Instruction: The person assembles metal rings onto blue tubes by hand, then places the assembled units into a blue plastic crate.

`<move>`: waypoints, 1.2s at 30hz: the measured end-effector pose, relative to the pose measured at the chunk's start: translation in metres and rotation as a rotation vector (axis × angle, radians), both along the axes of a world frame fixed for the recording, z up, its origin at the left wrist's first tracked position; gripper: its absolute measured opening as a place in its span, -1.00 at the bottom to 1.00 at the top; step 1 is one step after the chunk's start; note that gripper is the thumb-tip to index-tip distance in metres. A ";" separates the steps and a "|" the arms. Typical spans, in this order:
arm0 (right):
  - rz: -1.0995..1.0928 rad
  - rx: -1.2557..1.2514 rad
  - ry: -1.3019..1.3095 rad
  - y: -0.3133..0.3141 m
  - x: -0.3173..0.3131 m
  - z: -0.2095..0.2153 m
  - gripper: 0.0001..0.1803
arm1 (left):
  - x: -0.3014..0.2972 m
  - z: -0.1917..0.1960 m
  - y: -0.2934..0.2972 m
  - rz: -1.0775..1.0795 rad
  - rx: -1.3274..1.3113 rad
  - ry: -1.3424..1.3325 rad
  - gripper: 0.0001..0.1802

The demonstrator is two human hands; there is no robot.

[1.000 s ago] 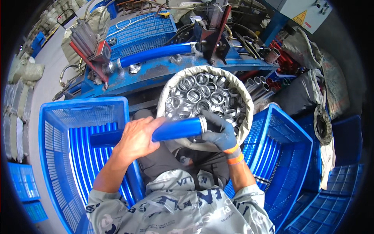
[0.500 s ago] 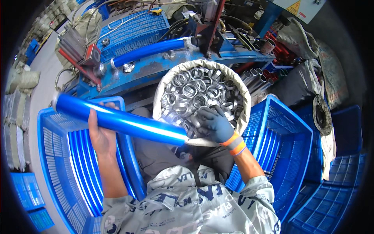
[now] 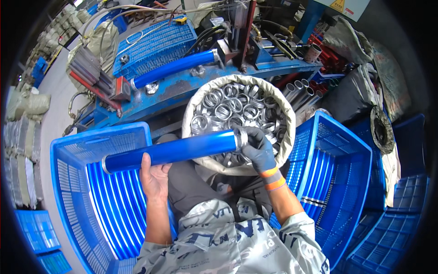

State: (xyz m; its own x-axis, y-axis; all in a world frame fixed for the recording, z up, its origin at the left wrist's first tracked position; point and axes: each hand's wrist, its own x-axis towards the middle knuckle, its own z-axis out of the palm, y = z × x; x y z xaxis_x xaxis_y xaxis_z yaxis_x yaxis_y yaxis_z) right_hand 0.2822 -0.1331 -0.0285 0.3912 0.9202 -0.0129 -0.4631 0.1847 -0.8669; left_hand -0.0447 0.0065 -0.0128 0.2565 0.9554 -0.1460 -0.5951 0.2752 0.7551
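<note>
My bare left hand (image 3: 156, 179) is closed around a shiny blue tube (image 3: 191, 147) from below, near its middle. The tube lies almost level, its right end a little higher. A silver ring (image 3: 105, 164) caps its left end. My right hand (image 3: 259, 150), in a grey glove with an orange cuff, pinches a silver metal ring (image 3: 241, 137) against the tube's right end. Whether that ring is fully seated I cannot tell. Beneath my right hand stands a round container with a pale cloth rim (image 3: 288, 112), holding many loose silver rings (image 3: 235, 106).
Blue tubes (image 3: 121, 212) lie in the left blue crate (image 3: 61, 182); more fill the right crate (image 3: 358, 182). Ahead, a blue machine bench (image 3: 171, 89) carries another blue tube (image 3: 175, 67) between two end fixtures. Bare metal pipes (image 3: 299, 86) lie right of the container.
The tube has shifted right, its left end lowered and its right end raised. My right hand has come up out of the loose rings with a ring, now at the tube's right end.
</note>
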 end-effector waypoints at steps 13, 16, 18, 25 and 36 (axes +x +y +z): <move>0.055 -0.185 -0.116 0.000 0.006 0.004 -0.16 | 0.008 -0.001 0.007 0.005 0.070 0.080 -0.35; 0.048 -0.232 -0.204 0.014 0.011 0.005 -0.17 | 0.005 -0.010 0.019 -0.013 0.077 0.064 -0.34; 0.217 -0.128 -0.092 0.032 0.004 0.029 -0.20 | -0.014 -0.023 0.029 0.004 0.072 0.045 -0.33; 0.010 -0.030 -0.575 0.171 0.060 0.028 -0.39 | -0.046 -0.031 0.063 0.070 -0.047 -0.166 -0.18; -0.365 -0.137 -2.025 0.474 0.010 -0.014 -0.09 | -0.183 -0.023 0.039 0.314 0.009 -0.056 -0.49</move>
